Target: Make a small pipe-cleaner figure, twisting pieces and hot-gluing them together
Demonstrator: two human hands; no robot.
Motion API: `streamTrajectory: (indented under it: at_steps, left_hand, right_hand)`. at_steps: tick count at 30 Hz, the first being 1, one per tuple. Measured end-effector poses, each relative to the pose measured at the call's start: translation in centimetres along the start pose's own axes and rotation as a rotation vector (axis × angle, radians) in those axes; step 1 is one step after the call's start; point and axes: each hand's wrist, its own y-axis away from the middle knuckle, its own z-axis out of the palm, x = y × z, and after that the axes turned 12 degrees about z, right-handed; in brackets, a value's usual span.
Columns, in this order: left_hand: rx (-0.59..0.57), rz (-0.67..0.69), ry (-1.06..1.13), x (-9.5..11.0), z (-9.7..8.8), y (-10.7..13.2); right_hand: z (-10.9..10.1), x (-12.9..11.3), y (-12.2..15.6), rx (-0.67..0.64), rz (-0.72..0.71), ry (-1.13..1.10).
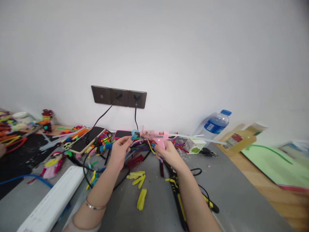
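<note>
A pink hot glue gun (158, 138) is gripped in my right hand (167, 154), with a long clear glue stick (198, 138) jutting from its back. Its stained nozzle points left, at a small light-blue pipe-cleaner piece (134, 133) pinched in my left hand (122, 149). The nozzle tip seems to touch or nearly touch the piece; I cannot tell which. Below my hands, several yellow fuzzy pieces (141, 199) lie on the grey mat (159, 209). A dark red fuzzy piece (135, 162) rests just behind them.
Yellow-black pliers (178, 199) lie by my right forearm. Left are a white box (54, 199), a phone (88, 140) and loose black cables. A water bottle (217, 124), a yellowish bottle (242, 138) and a small box (194, 145) stand right. Another person's hand (2, 149) shows at far left.
</note>
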Motion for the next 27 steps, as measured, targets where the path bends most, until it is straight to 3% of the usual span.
streamTrajectory:
  at_steps: [27]
  left_hand:
    - [0.061,-0.035,0.025,0.4,0.29,0.02]
  right_hand:
    - [-0.18,-0.11,0.08,-0.004,0.036,0.009]
